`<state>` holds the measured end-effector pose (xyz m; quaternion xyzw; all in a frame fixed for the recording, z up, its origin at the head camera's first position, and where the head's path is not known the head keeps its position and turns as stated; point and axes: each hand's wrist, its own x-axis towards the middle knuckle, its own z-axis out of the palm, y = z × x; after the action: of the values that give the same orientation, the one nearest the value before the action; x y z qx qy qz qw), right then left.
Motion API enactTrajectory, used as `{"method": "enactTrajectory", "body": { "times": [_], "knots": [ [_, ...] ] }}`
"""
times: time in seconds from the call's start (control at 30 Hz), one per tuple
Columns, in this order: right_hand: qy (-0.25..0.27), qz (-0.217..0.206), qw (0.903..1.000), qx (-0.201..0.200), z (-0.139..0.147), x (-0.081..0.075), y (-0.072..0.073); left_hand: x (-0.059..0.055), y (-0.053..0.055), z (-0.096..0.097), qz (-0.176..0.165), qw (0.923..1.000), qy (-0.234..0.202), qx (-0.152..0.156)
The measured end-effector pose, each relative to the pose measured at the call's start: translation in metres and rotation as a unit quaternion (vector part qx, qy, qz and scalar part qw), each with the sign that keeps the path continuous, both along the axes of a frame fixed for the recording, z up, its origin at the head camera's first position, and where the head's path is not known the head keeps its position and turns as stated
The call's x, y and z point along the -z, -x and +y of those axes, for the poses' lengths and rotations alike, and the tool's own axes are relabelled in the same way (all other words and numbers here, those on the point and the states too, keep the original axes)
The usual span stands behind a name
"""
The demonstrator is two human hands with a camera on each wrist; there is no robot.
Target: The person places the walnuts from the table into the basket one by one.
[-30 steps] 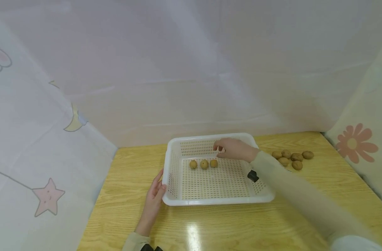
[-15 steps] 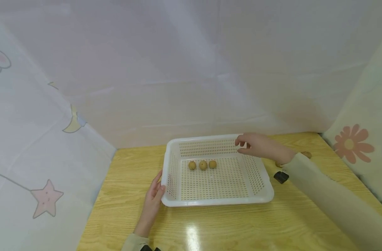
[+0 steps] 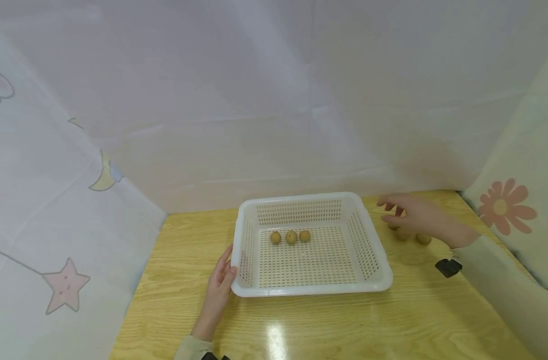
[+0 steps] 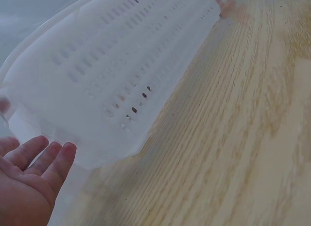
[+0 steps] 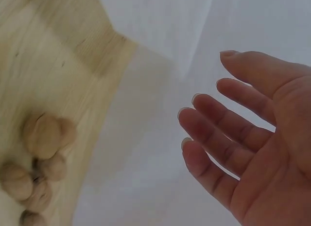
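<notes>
A white perforated plastic basket (image 3: 312, 288) rests on the wooden table, with three walnuts (image 3: 291, 237) in a row on its floor. My left hand (image 3: 218, 285) holds the basket's left side, thumb over the rim and fingers (image 4: 57, 163) against the outer wall. Off the basket's right side, my right hand (image 3: 420, 216) hovers over a group of loose walnuts (image 3: 423, 238) and partly hides them. In the right wrist view its fingers are spread and relaxed, holding nothing, with several walnuts (image 5: 43, 136) on the table beside it.
The wooden table (image 3: 166, 300) meets a pale cloth backdrop (image 3: 274, 125) along its far edge. Printed cloth (image 3: 31, 200) with a star and moon hangs at the left, and another with a flower (image 3: 508, 206) at the right.
My right hand has moved from inside the basket rightward, past its right rim, to above the loose walnuts. The left hand and the three walnuts in the basket stay put.
</notes>
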<state>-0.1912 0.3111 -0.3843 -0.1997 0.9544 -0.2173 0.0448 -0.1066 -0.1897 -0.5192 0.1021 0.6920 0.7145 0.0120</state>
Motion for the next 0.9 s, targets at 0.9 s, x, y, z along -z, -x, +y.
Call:
{"method": "enactTrajectory", "body": {
  "times": [0.9],
  "knots": [
    [0.002,0.04,0.9867,0.158,0.139,0.084,-0.012,0.007,0.003,-0.001,0.019,0.9998,-0.01,0.007]
  ]
}}
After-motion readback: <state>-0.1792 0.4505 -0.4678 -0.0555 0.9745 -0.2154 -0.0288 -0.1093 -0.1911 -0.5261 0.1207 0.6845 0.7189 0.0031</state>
